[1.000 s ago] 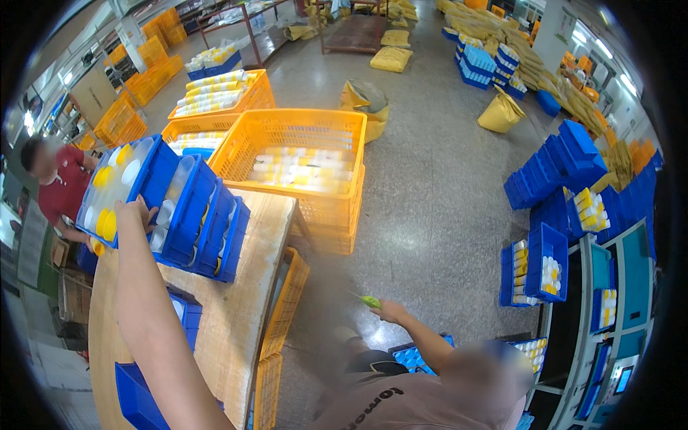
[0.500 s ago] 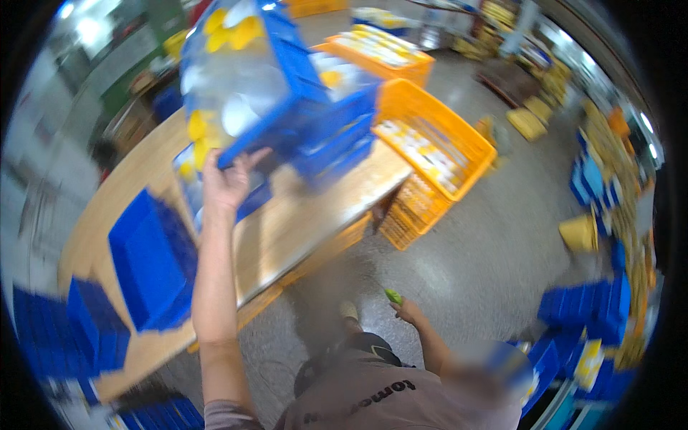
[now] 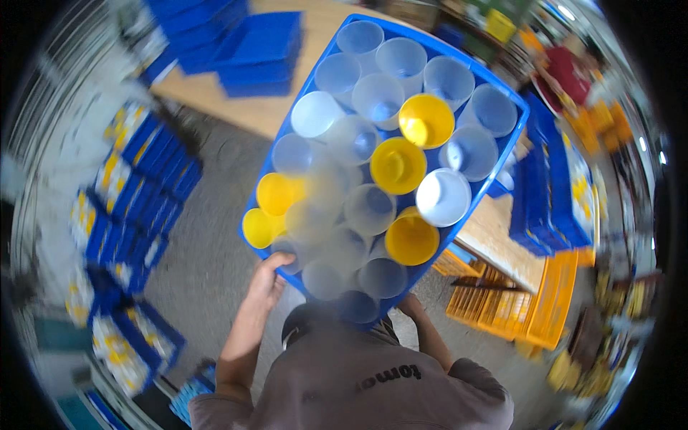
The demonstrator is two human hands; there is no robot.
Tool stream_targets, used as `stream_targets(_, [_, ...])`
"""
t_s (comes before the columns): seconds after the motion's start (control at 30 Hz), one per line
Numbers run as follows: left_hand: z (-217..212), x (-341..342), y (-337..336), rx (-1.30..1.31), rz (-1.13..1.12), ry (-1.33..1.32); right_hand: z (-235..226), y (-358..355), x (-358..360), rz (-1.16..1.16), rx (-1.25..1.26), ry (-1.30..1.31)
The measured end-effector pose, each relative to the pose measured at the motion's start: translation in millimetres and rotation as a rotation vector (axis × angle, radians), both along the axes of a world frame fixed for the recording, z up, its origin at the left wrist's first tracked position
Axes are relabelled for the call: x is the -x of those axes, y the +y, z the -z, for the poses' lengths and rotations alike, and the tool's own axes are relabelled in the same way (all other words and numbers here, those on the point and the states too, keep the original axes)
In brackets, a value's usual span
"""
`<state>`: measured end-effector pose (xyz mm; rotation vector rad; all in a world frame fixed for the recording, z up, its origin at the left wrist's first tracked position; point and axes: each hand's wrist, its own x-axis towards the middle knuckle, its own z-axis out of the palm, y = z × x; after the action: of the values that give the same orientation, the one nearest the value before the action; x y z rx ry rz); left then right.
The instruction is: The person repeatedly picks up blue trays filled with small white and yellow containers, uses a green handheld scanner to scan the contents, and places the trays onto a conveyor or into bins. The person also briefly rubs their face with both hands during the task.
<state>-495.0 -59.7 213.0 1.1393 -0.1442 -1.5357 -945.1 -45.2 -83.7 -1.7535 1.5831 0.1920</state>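
Observation:
A shallow blue plastic bin (image 3: 509, 168) hangs tilted in front of my body, held off the table. Several open-topped plastic cups fill it: translucent ones (image 3: 378, 99), yellow ones (image 3: 398, 166) and a few white ones (image 3: 443, 198). My left hand (image 3: 268, 281) is closed on the bin's near left edge, thumb over the rim. At the near right edge is my right hand (image 3: 411, 307), gripping from below, its fingers mostly hidden by the bin. Whether it also holds the small green item seen earlier cannot be made out.
Blue bins (image 3: 258, 50) stand on the wooden table (image 3: 208, 93) at far left. Stacked cup-filled bins (image 3: 147, 172) line the left floor. On the right are blue bin stacks (image 3: 534, 193) and orange crates (image 3: 552, 304). A person in a red top (image 3: 570, 75) is at far right.
The cup-filled bin has come away from the stack and now hangs before me. My view has turned right to left across the room. My right hand has come up to the bin.

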Motion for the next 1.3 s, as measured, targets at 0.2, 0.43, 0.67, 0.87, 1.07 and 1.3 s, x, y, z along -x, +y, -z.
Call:
stream_targets(0.2, [29.7,-101.3,148.9,-0.09,-0.615,-0.484,-108.5,-107.6,-185.9,-0.185,0.237,-0.175])
stream_targets(0.43, [94.1,-99.6,201.1,-0.79,-0.927,-0.764,-261.5,-141.4,-356.9,-0.766,0.234,-0.371])
stream_targets(0.67, [139.4,-66.1,219.5,-1.154,-1.017,-0.621,-262.0,-50.5,-450.9,-1.605,0.258,-0.324])
stream_targets(0.87, [169.0,-16.6,218.6,-1.215,-1.046,-0.448,-269.4,-99.7,-455.8,-1.656,0.285,-0.258])
stream_targets(1.07, [174.4,22.0,210.0,-1.256,-1.069,-0.457,-243.7,-113.4,-467.7,-1.813,0.269,-0.315])
stream_targets(1.3, [163.9,57.8,210.4,-1.217,-1.133,-0.438,-228.5,-141.0,-483.1,-1.78,0.346,-0.232])
